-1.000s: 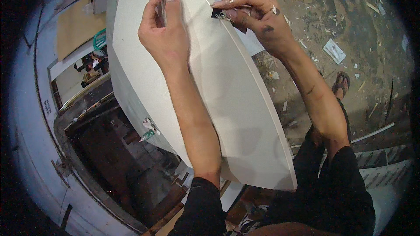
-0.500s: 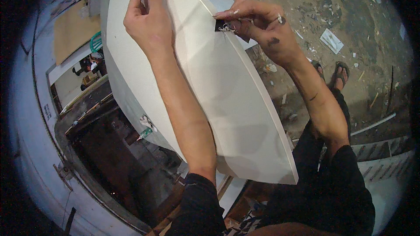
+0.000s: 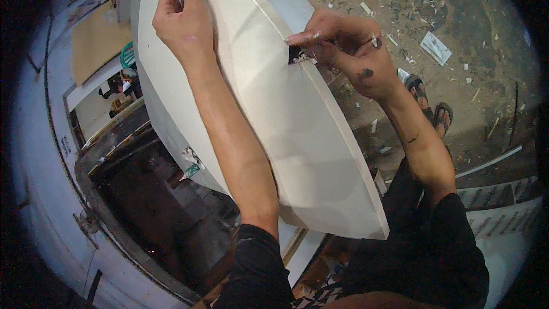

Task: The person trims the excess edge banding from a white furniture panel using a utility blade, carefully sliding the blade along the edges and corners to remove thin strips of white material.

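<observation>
A large cream-white panel (image 3: 320, 137) lies before me, its long straight edge on the right. My right hand (image 3: 357, 54) is closed at that edge, thumb and fingers pinching a small dark flat piece (image 3: 295, 54) set against it. Pale curled shavings (image 3: 306, 57) cling beside the dark piece, whose kind I cannot make out. Over the panel's far part, my left hand (image 3: 186, 20) is closed with thumb and fingertips together. Whatever those fingertips may hold is hidden. The left forearm stretches over the panel's surface.
A green-and-white tube (image 3: 190, 173) lies at the panel's left edge. Below it is a dark open recess (image 3: 166, 212) with a grey rim. Wood scraps and a white packet (image 3: 434, 50) litter the floor at right, near sandalled feet (image 3: 429, 103). A pale sheet (image 3: 286, 8) shows beyond the panel.
My right hand has slid nearer to me along the panel's edge with the dark piece. My left hand appears slightly farther left. The sandalled feet at right have shifted in view.
</observation>
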### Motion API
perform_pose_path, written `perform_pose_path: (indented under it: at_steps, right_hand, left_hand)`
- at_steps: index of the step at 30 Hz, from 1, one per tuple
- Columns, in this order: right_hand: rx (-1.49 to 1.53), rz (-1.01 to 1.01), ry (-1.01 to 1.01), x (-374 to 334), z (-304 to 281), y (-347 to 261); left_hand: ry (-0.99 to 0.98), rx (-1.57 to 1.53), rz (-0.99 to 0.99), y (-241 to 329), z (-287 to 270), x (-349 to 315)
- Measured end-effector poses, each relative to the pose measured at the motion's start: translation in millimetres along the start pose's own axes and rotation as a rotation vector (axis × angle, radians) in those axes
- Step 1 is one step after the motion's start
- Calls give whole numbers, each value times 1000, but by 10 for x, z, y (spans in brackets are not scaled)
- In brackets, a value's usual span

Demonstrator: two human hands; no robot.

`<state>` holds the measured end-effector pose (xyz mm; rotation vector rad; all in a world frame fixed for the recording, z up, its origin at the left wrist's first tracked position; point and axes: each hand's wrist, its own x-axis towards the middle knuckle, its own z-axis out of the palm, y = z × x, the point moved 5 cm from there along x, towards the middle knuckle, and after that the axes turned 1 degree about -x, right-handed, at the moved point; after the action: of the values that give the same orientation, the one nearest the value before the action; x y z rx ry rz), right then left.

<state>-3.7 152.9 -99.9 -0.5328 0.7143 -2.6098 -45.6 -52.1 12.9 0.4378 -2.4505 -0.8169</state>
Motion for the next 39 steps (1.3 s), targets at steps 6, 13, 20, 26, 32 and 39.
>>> perform_pose_path:
  at_steps: [6, 13, 20, 26, 32, 39]
  right_hand:
    - [-13, 72, 12, -177, 4, -58]
    - [6, 28, 16, -404, 34, -142]
    - [-48, 39, 26, -654, 0, -187]
    - [-123, 30, 27, -856, 30, -257]
    - [-102, 92, 38, -1074, 31, -340]
    - [-15, 81, 64, -1178, 103, -333]
  left_hand:
    - [-3, 68, 28, -48, -41, 71]
    - [-36, 85, 63, -41, -36, 100]
    - [-47, 130, 78, -41, -11, 98]
    - [-79, 40, 150, -80, -44, 185]
    - [-74, -4, 141, -114, -11, 161]
    - [-179, 40, 168, -108, -101, 244]
